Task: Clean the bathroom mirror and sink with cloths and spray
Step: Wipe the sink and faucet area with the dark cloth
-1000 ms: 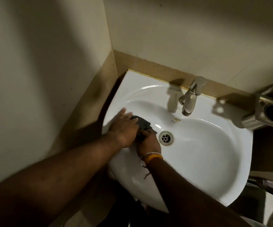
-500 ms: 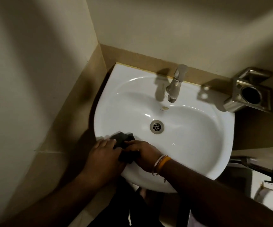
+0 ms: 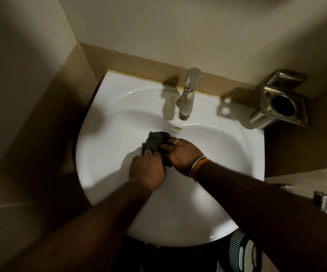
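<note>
A white ceramic sink [image 3: 107, 122] is set into a wall corner. Inside its bowl lies a dark grey cloth [image 3: 155, 142], just below the overflow hole. My left hand [image 3: 147, 171] grips the cloth's near end, its fingers curled over it. On the cloth's right side my right hand [image 3: 182, 155] holds it too, with a ring on one finger and orange and white bands on the wrist. Both hands cover the drain. No mirror or spray bottle is in sight.
A steel tap [image 3: 188, 95] stands at the sink's back edge. A steel holder [image 3: 281, 105] is fixed to the wall on the right. Another metal fitting [image 3: 320, 200] shows at the right edge. A patterned shoe [image 3: 240, 250] is on the floor below the sink.
Both hands have slid the cloth from the bowl's near left rim up into the middle, over the drain. The view has tilted downwards.
</note>
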